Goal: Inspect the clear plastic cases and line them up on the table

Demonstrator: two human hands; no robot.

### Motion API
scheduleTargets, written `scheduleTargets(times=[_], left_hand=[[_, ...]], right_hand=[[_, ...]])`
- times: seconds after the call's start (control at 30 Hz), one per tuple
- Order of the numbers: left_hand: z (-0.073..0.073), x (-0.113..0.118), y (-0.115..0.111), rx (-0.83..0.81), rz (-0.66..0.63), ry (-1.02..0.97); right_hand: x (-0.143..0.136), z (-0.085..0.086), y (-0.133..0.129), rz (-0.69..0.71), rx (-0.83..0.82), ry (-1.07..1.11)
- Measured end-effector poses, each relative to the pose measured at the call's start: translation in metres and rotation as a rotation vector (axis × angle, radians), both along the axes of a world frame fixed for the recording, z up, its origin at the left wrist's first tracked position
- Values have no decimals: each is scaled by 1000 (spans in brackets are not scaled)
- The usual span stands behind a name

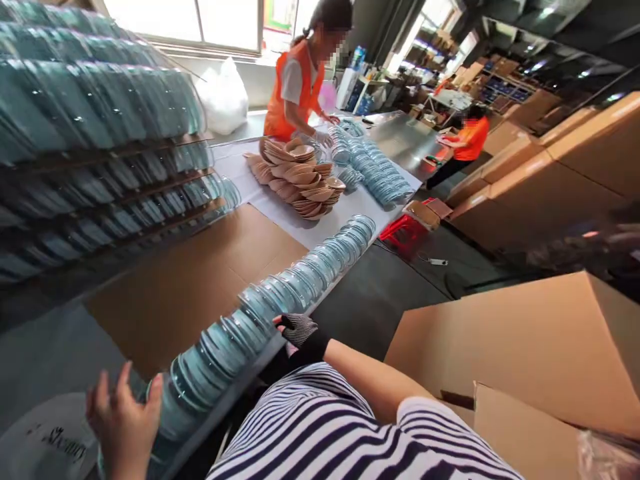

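Observation:
A long row of blue-tinted glass dishes (280, 293) stands on edge along the table's front edge, running from the near left to the far right. My bare left hand (123, 417) is at the near end of the row, fingers spread and palm against the last dishes. My right hand (299, 330), in a dark fingerless glove, sits further along the row. Its thumb and curled fingers are tucked onto the dishes' rims. My striped shirt fills the bottom of the view.
Racks of stacked glass dishes (95, 120) rise at the left. A brown cardboard sheet (190, 280) covers the table. Farther along, a person in an orange vest (295, 87) handles wooden bowls (300, 180) and more glass dishes (380, 177). Cardboard boxes (510, 347) stand at the right.

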State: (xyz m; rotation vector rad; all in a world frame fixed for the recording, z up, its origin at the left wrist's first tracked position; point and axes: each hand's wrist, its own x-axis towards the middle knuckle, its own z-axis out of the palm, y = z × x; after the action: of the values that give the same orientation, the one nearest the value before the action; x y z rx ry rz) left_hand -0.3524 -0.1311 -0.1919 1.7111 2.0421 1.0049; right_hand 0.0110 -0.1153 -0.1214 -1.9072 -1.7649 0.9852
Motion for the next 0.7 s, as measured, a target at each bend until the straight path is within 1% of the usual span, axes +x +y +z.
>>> scheduleTargets(times=[0.03,0.1,0.17,0.27,0.33,0.4,0.47,0.5,0.57,0.63,0.7], left_hand=[[10,16,12,43,-59,17],[25,57,35,118,-167,44],[33,105,52,111,-298,52],[35,189,63,49,-442,123],[35,245,65,-20,-494,185],[37,295,67,-112,-498,251],[39,335,72,-229,-475,327],[40,350,75,-294,-463,367],[41,370,79,-406,-444,446],[39,380,80,-464,-430,516],[35,381,79,-467,-422,557]], right_hand=[[20,-1,-11,-52,8,-25],[57,-5,-30,-117,1,-59],[90,-11,-43,-126,-34,-71],[138,-24,-51,-76,-108,-75],[172,-32,-50,-33,-146,-82],[210,-36,-45,9,-168,-100],[249,-35,-35,56,-171,-125],[269,-31,-28,82,-162,-138],[306,-23,-6,143,-119,-164],[334,-12,24,204,-57,-182],[347,-4,58,294,37,-256]])
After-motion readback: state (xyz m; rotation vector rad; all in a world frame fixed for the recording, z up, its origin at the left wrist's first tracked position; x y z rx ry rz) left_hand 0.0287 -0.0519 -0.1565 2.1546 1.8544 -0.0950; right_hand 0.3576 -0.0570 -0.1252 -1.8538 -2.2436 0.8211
